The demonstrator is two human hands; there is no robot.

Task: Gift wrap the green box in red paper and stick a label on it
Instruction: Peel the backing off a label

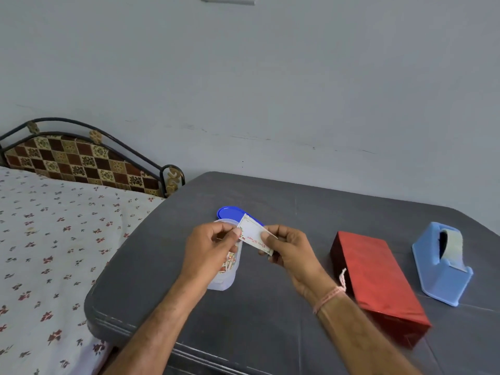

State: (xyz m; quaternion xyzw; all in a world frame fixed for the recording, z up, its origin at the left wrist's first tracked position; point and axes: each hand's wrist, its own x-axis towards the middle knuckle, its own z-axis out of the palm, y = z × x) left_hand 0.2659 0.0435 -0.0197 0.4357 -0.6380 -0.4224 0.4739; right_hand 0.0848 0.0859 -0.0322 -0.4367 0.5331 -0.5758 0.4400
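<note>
Your one head camera looks forward and down across the table [265,315] from its near edge, toward the wall [270,77].

Grey wall [297,77], floral-sheeted bed [54,239], dark table [270,307]

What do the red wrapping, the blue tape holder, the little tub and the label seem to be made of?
Red wrapping: glossy, foil-like paper; it shines and creases sharply.
Tape holder: matt moulded plastic, with smooth rounded edges.
Tub: translucent plastic, probably; contents show through its wall.
Label: paper or card, seemingly; thin, white, with a printed border.
</note>
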